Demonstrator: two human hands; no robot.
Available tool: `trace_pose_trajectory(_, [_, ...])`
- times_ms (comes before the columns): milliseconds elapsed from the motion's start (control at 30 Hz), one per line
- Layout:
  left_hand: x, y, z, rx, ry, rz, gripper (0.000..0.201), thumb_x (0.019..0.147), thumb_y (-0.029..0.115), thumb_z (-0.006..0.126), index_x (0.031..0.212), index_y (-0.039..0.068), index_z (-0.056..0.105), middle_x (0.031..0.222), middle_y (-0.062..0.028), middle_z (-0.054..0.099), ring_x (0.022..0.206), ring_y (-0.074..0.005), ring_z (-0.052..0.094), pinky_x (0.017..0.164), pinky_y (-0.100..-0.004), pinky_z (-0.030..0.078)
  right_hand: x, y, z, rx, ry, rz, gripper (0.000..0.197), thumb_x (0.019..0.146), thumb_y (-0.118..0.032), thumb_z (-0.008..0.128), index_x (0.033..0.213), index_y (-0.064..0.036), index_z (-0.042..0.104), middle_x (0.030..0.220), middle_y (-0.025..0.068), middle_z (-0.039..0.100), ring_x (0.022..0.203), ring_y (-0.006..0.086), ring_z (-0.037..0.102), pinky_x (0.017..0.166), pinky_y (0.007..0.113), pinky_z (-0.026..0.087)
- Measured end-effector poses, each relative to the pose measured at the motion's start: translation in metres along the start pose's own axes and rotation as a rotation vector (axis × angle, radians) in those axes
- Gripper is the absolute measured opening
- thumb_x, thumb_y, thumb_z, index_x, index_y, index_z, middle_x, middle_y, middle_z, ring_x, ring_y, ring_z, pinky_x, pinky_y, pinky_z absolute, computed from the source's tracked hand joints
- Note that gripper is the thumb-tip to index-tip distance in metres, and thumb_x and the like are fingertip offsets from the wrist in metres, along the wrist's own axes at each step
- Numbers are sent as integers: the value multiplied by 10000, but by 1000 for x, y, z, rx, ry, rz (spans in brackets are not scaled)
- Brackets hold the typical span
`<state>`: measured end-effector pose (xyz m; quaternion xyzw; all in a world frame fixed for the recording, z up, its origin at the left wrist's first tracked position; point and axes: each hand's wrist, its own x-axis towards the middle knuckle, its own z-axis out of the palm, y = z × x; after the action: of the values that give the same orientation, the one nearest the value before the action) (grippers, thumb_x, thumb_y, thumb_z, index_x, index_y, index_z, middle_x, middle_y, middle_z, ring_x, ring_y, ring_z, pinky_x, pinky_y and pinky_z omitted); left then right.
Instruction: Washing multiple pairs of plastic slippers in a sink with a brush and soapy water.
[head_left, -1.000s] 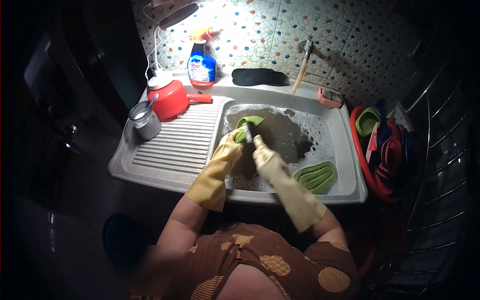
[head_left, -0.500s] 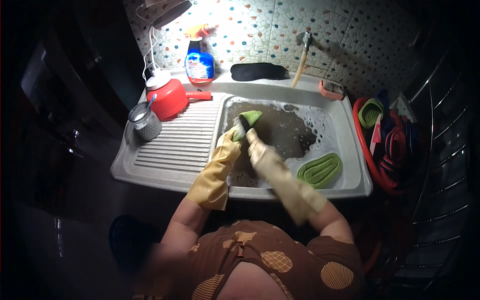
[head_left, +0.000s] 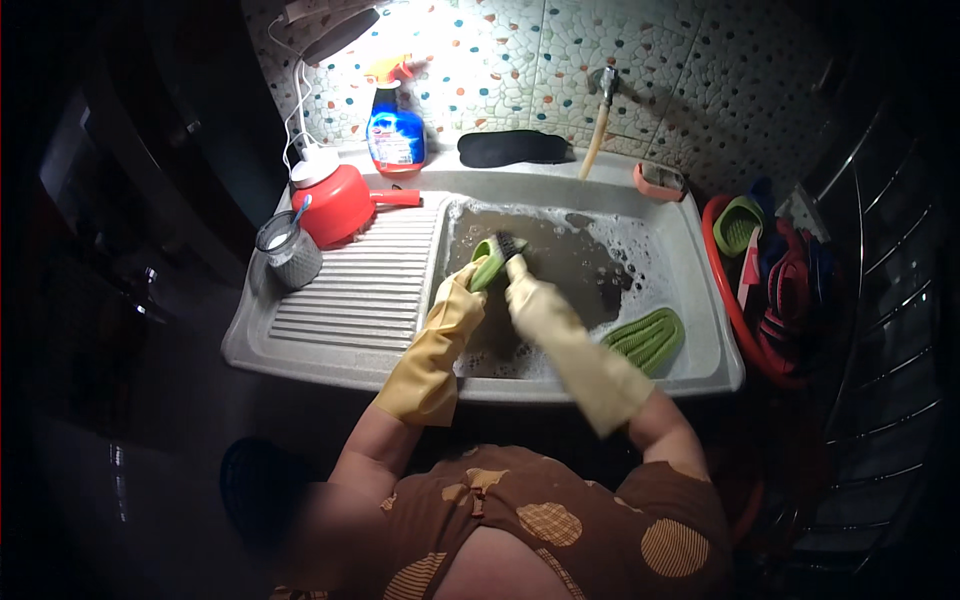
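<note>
In a yellow rubber glove, my left hand point(head_left: 464, 288) is closed around a green slipper point(head_left: 486, 272), keeping it tilted over the sink's left side. The slipper's opening faces up. My right hand point(head_left: 524, 286), in a paler glove and somewhat blurred, grips a scrubbing brush point(head_left: 510, 245). Its dark bristles lie against the slipper's far end, and my fingers hide most of the handle. Murky, foamy water point(head_left: 560, 270) fills the basin below. A second green slipper point(head_left: 648, 338) with a ridged surface lies at the basin's near right corner, partly behind my right forearm.
Left of the basin, the ribbed drainboard point(head_left: 350, 300) carries a red container point(head_left: 335, 205) and a grey glass jar point(head_left: 290, 250). Along the back stand a blue spray bottle point(head_left: 397, 135), a black insole point(head_left: 514, 149), a tap point(head_left: 604, 85) and a pink soap dish point(head_left: 660, 182). A red basin point(head_left: 722, 270) of footwear sits right.
The green slipper has turned in my left hand, so its opening now shows. My right hand has shifted the brush slightly right, to the slipper's far end.
</note>
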<state>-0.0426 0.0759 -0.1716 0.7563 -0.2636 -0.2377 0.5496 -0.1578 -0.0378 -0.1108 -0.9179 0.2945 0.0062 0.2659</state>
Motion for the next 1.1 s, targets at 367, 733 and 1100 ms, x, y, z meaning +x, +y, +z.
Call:
trace_pose_trajectory(367, [1, 4, 3, -8, 71, 217, 513, 819, 5, 513, 1321, 94, 563, 1059, -62, 667, 889, -121, 595, 772, -241, 473, 2, -5, -29, 254, -93, 261, 745, 975, -625, 166, 1276, -83, 579, 1204, 313, 579, 1179, 428, 547, 986, 461, 435])
trace_pose_trajectory(733, [-6, 39, 5, 158, 68, 142, 437, 853, 51, 539, 1284, 114, 578, 937, -90, 671, 753, -163, 610, 686, -291, 490, -7, -2, -5, 162, -125, 94, 661, 987, -598, 182, 1271, -153, 578, 1097, 274, 636, 1039, 431, 606, 923, 464, 463])
trace_pose_trajectory(1100, [0, 33, 11, 140, 211, 458, 447, 832, 97, 670, 1263, 36, 564, 1096, -187, 660, 964, -306, 663, 837, -364, 522, 19, 35, -1, 152, 271, -97, 425, 981, -341, 477, 1380, -199, 507, 799, 155, 638, 622, 229, 551, 623, 381, 472])
